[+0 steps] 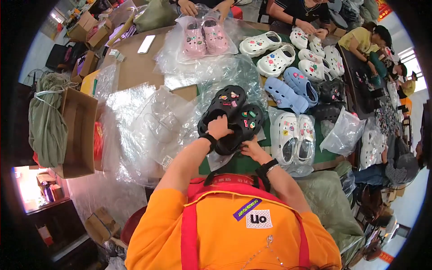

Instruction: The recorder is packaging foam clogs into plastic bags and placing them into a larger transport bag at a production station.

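While my two hands work at the pair of black clogs (238, 118), the clogs sit right in front of me, toes pointing away, near the table's close edge. My left hand (219, 128) is partly curled, its fingers down in the opening of the left clog (228, 100) and its thumb stretched toward the right clog (250, 121); how firmly those fingers close I cannot tell, since the shoe hides their tips. My right hand (252, 149) is bent around the heel end of the right clog, thumb and fingers drawn in on its edge (the underside is out of my sight). Colourful charms dot both toes.

Clear bags (130, 130) spread over the table (130, 74) to the left of the clogs, and more plastic lies beyond them. Just to the right, a white pair (286, 137) lies in a clear bag, with blue clogs (288, 94) above it and further white clogs (275, 60) farther off. Across from me, a co-worker's hands (188, 7) are at pink clogs (194, 40) on plastic, and a white phone (146, 44) lies to the left of those. At the table's left side stands a cardboard box (77, 130), a green sack (48, 121) hanging over its outer wall.
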A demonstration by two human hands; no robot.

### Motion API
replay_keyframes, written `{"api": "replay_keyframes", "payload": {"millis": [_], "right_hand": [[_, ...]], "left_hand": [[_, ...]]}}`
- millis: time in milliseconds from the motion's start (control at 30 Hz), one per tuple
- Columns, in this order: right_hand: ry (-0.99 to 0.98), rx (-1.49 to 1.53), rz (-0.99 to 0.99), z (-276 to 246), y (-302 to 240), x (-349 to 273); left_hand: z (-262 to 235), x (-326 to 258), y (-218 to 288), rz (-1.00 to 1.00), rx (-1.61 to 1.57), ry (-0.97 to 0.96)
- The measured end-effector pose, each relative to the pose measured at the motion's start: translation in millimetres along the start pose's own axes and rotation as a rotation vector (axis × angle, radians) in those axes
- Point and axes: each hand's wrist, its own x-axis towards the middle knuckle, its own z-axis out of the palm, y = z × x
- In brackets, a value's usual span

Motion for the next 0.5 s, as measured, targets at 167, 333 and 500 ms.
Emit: {"api": "replay_keyframes", "payload": {"millis": [167, 333, 500], "right_hand": [[0.129, -0.242, -0.108, -4, -12, -11], [0.459, -0.563, -0.458, -89, -7, 62], [0.471, -0.588, -0.588, -76, -57, 60]], "left_hand": [[17, -2, -4, -0.029, 0.053, 0.237], [-22, -7, -1, -0.088, -0.187, 0.194], [-30, -36, -72, -0.076, -0.743, 0.29]]}}
